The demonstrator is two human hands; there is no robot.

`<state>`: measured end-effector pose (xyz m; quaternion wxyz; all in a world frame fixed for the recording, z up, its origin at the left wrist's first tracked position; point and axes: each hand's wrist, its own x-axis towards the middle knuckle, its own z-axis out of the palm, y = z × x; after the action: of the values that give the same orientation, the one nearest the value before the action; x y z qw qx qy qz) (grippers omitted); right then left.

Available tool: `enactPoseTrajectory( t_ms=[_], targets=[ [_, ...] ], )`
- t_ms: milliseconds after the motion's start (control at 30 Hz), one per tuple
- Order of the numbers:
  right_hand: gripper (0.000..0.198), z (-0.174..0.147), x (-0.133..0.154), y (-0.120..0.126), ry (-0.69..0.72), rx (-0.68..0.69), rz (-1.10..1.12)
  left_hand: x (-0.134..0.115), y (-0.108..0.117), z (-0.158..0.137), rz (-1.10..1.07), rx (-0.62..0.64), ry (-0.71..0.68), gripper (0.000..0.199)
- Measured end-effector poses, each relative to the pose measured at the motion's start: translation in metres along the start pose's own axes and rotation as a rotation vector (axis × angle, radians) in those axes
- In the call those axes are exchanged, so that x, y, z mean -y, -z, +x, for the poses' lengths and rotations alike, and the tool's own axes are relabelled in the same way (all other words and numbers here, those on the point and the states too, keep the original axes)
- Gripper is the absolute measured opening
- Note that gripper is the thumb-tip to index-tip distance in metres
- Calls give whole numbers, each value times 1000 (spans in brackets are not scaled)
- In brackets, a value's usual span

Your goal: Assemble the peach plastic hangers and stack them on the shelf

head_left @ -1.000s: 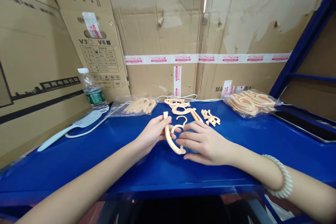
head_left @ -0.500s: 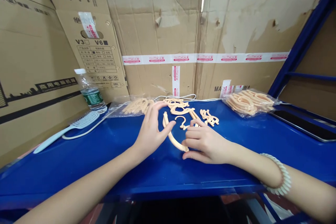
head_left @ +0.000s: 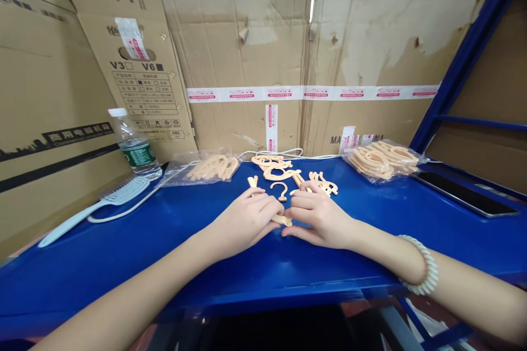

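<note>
A beige, curved hanger arm point(head_left: 282, 220) lies low over the blue table, mostly hidden under my left hand point(head_left: 253, 219). That hand's fingers are wrapped over it, and its forked-looking far end point(head_left: 252, 181) shows beyond the knuckles. At the near end, my right hand point(head_left: 319, 216) has its thumb and curled fingers closed around the tip. Just beyond both hands rests a loose beige hanger hook point(head_left: 280, 190). Behind it are ring-shaped hanger pieces point(head_left: 275, 167), and a small group of further hooks point(head_left: 324, 182) lies to the right, partly behind my right hand.
Bagged beige pieces lie at the back left point(head_left: 214, 167) and back right point(head_left: 382, 160). On the left are a water bottle point(head_left: 140, 151) and a pale blue hairbrush point(head_left: 99, 207). A dark phone point(head_left: 465, 193) lies right. Cardboard point(head_left: 247, 60) walls the back; a white cable point(head_left: 123, 214) crosses left.
My left hand has come down and right, closing over the hanger arm it was open beside. My right hand stays at the arm's near end. The view has shifted slightly.
</note>
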<state>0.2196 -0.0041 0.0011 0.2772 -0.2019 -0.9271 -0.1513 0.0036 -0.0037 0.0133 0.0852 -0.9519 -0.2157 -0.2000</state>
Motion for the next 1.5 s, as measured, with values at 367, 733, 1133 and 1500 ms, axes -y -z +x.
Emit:
enactPoseTrajectory(
  t_ms=[367, 733, 1133, 1500],
  targets=[
    [38, -1, 2, -4, 16, 6, 41, -6, -3, -1, 19, 68, 87, 12],
    [35, 2, 4, -7, -210, -16, 370, -4, -12, -3, 211, -133, -25, 18],
    [22, -2, -34, -6, -495, -158, 401, 64, 11, -15, 67, -57, 223, 11],
    [13, 32, -49, -21, -325, 130, 248, 70, -7, -19, -239, 66, 272, 9]
  ],
)
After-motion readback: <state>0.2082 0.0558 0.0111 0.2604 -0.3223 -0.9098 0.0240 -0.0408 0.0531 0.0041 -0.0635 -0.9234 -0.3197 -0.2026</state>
